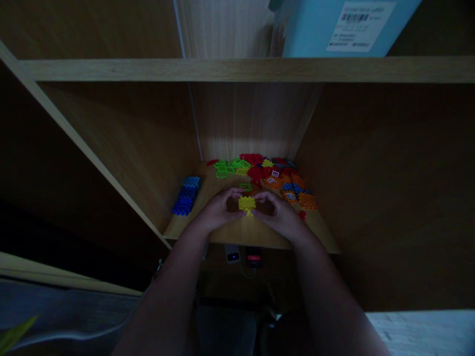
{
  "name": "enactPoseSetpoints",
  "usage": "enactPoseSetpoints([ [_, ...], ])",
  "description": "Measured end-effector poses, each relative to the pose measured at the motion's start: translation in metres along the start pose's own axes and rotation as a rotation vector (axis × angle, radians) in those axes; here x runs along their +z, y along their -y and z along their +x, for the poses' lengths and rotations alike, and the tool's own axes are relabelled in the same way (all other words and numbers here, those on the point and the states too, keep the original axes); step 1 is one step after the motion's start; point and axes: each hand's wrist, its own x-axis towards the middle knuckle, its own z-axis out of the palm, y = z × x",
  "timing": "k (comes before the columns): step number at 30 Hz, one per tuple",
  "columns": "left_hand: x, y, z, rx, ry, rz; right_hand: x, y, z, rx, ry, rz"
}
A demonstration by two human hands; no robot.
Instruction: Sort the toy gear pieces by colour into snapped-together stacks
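Observation:
Over the middle of a wooden shelf, my left hand and my right hand face each other. Between their fingertips is a yellow interlocking plastic tile with notched edges. Thumbs are at its near side and fingers at its far side. Another small yellow part shows at the near edge; whether it is joined on I cannot tell. Just beyond my fingers lies a green notched piece. The gripping fingertips are small and dim in this view.
Blue tiles lie stacked at the left. Green tiles, red pieces and orange tiles spread along the back and right. An upper shelf board holds a light-blue box. Two small devices sit below the front edge.

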Motion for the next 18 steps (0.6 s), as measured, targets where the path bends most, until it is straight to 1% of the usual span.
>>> enactPoseSetpoints([
  [6,-0.001,-0.002,0.000,0.004,-0.007,0.023,-0.001,-0.001,0.000,-0.004,0.013,-0.007],
  [12,0.000,0.001,0.000,0.003,0.006,-0.006,-0.002,0.000,-0.001,0.001,-0.011,-0.038],
  [15,0.001,0.000,0.000,0.002,-0.001,-0.007,-0.006,0.002,0.000,0.001,-0.060,-0.113],
  [18,0.000,-0.004,-0.001,0.006,-0.008,-0.004,-0.013,0.003,0.005,-0.015,-0.155,-0.254],
])
